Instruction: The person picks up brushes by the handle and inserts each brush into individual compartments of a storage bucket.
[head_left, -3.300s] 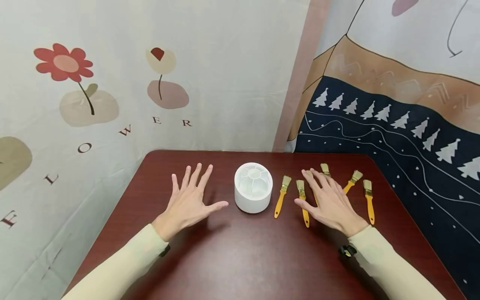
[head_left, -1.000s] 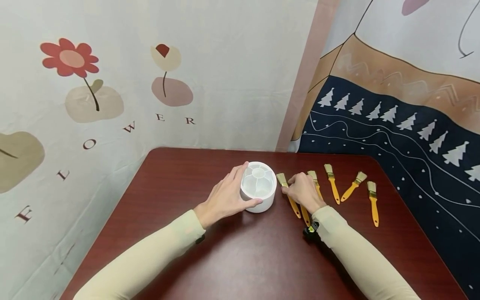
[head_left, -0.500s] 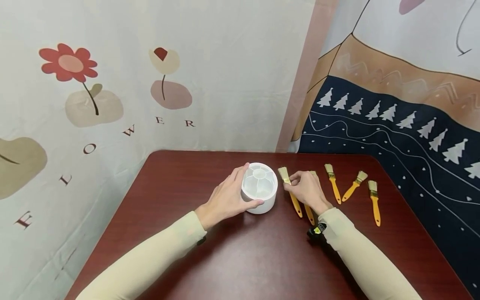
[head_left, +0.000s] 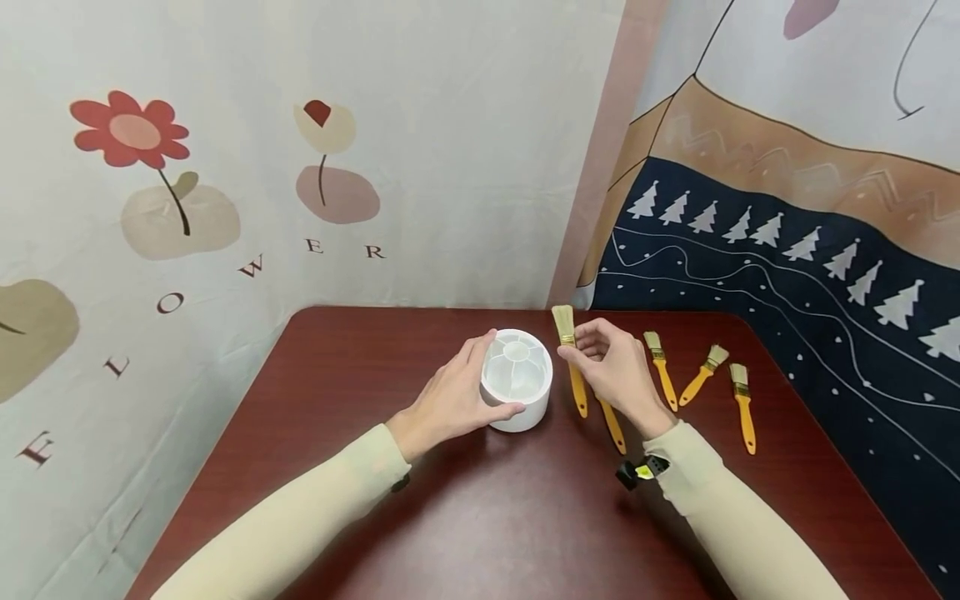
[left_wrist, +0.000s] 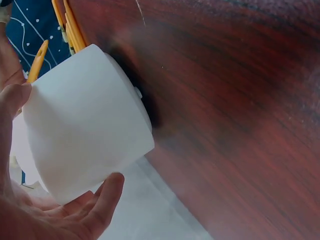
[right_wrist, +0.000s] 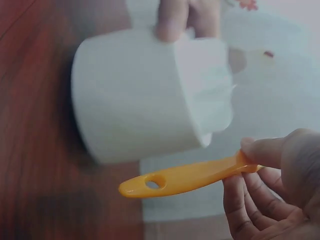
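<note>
A white round organizer (head_left: 529, 411) with several inner compartments stands upright on the table. My left hand (head_left: 452, 395) holds it from the left, thumb across the front and fingers round the far side; the left wrist view shows its smooth outer wall (left_wrist: 90, 117) between thumb and fingers. To the right of the organizer, my right hand (head_left: 618, 369) pinches a paintbrush (head_left: 577, 392) with pale bristles up. In the right wrist view, its yellow handle (right_wrist: 195, 177), with a hole near the end, points down, clear of the table and apart from the organizer.
Another paintbrush handle (head_left: 611, 427) shows beneath my right hand, its bristles hidden. Farther right lie three more paintbrushes: one upright (head_left: 663, 375), one slanted (head_left: 702, 379), one near the right edge (head_left: 743, 410). Printed cloth hangs behind the dark red table (head_left: 480, 517).
My left hand has come in from the left and taken hold of the organizer. My right hand has taken hold of a paintbrush and raised it off the table.
</note>
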